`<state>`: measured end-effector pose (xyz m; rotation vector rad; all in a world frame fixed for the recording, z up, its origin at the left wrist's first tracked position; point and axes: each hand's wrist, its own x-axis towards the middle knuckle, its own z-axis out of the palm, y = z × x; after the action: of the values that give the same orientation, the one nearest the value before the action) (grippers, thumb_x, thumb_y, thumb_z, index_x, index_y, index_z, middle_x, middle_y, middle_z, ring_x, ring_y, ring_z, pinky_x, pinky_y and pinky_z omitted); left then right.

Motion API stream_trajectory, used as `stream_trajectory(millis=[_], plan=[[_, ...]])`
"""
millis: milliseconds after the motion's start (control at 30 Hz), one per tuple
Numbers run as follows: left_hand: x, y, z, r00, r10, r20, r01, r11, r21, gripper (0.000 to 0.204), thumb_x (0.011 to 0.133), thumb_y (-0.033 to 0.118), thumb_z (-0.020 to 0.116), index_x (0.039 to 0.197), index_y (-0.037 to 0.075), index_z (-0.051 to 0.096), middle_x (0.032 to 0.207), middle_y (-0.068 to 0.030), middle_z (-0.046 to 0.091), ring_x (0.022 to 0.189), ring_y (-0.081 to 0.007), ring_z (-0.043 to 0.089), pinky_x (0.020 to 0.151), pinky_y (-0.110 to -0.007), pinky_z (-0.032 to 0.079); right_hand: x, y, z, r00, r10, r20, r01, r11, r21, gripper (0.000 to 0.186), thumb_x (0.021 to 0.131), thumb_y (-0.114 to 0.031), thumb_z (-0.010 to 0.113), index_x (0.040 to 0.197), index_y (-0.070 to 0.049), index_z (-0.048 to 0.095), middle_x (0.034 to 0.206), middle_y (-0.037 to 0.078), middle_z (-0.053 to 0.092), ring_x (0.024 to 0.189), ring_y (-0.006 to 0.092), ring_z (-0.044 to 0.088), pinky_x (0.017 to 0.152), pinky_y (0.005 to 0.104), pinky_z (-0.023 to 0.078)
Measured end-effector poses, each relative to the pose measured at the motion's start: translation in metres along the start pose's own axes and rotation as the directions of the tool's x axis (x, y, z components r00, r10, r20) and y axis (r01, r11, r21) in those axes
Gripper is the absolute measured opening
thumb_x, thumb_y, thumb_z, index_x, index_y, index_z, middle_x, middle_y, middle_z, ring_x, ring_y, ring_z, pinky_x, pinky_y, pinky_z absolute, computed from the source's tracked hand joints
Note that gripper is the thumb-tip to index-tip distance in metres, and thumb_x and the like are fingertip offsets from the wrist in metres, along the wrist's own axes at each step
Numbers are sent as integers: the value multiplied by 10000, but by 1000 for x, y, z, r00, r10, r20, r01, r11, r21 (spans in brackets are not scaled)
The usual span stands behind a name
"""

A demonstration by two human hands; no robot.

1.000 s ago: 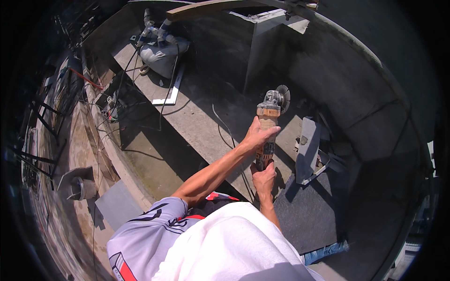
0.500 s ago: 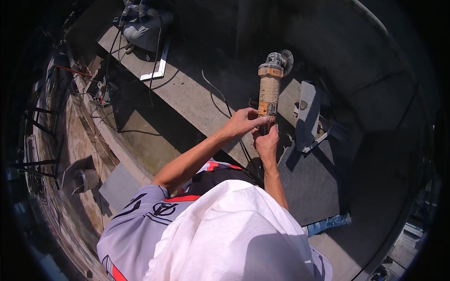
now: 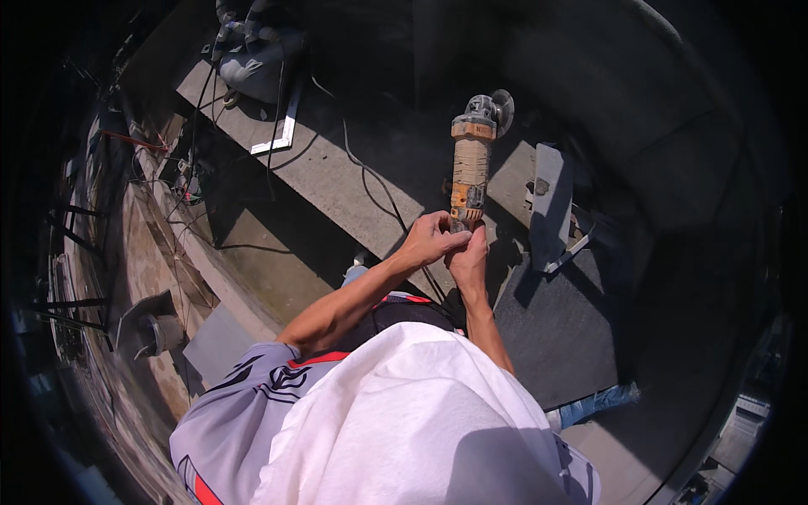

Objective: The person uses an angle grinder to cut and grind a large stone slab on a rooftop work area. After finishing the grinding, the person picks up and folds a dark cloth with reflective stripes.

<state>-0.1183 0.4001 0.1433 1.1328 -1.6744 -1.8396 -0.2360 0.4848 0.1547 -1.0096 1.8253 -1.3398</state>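
Note:
An angle grinder (image 3: 470, 177), dusty orange and black with a wrapped body and a disc at its upper end, points away from me over a concrete ledge. My left hand (image 3: 429, 240) is closed at the grinder's rear end, thumb and fingers pinched there. My right hand (image 3: 467, 257) is closed round the same end from below, beside the left one. The detail between my fingers is hidden. Dark cables (image 3: 364, 172) cross the ledge left of the tool.
A concrete ledge (image 3: 311, 181) runs diagonally, carrying a grey sack (image 3: 252, 76) with pipe fittings and a white angled piece (image 3: 278, 135). Grey slabs (image 3: 551, 320) lie right, with a propped plate (image 3: 547, 202). A curved wall (image 3: 656, 109) encloses the right; wooden boards (image 3: 147, 236) and a bucket (image 3: 164, 332) sit left.
My left hand has slid from the grinder's body down to its rear end, beside my right hand. The grinder and both hands now appear higher in the picture.

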Motion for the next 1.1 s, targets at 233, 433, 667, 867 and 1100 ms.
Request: stream_trajectory(millis=[233, 433, 667, 867, 1100], plan=[[23, 27, -26, 988, -98, 117, 119, 974, -191, 720, 942, 415, 921, 1422, -38, 632, 1283, -109, 721, 1154, -170, 679, 972, -347, 563, -2, -23, 1, 997, -37, -66, 38, 999, 29, 604, 944, -125, 784, 1476, -14, 521, 1118, 287, 787, 1098, 482, 784, 919, 532, 614], [96, 98, -61, 996, 89, -8, -82, 881, -466, 677, 938, 393, 917, 1417, 55, 579, 1174, -58, 685, 1081, -187, 687, 952, -361, 576, 10, -33, 26, 998, 63, -32, -69, 964, -259, 602, 840, -177, 805, 1337, 48, 550, 1055, 317, 767, 1031, 529, 765, 895, 556, 597], [114, 194, -121, 961, 198, -193, -264, 867, -424, 547, 923, 302, 922, 1329, 74, 634, 1109, -53, 705, 965, -172, 720, 852, -380, 623, 85, -85, 61, 959, -269, 91, 281, 942, -182, 533, 939, -163, 795, 1347, 69, 541, 981, 326, 763, 1043, 549, 755, 845, 522, 609], [128, 269, -186, 917, 341, -205, -398, 800, -450, 520, 907, 348, 886, 1256, 25, 676, 1034, -93, 743, 902, -223, 756, 807, -426, 645, 149, -155, 96, 961, -261, 98, 274, 945, -177, 649, 932, -218, 804, 1435, 13, 467, 1107, 349, 766, 1100, 576, 730, 861, 579, 602], [176, 311, -220, 870, 472, -145, -484, 758, -437, 522, 936, 383, 871, 1261, 10, 703, 1046, -100, 746, 912, -215, 748, 821, -415, 638, 194, -191, 120, 937, -343, -68, 313, 909, -275, 664, 905, -228, 837, 1400, 20, 471, 1088, 378, 760, 1094, 566, 722, 867, 626, 602]])
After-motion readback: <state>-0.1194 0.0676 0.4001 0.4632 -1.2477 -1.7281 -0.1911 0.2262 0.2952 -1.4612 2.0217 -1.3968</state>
